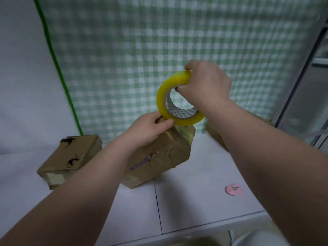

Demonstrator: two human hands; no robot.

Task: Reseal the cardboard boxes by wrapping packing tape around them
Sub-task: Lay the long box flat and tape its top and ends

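Note:
A worn cardboard box [159,157] with purple print stands tilted on the white table [195,201], raised on its near edge. My left hand [149,128] grips the box's upper far corner. My right hand [205,82] holds a yellow roll of packing tape [164,96] just above that corner, thumb on the outer rim and fingers through the core. The roll's lower edge touches the box top beside my left thumb. Clear tape shows on the box's far end [186,134].
A second torn cardboard box [69,158] lies to the left. A third box [214,132] is partly hidden behind my right forearm. A small pink disc [233,189] lies on the table at the right. A green checked cloth [159,41] hangs behind.

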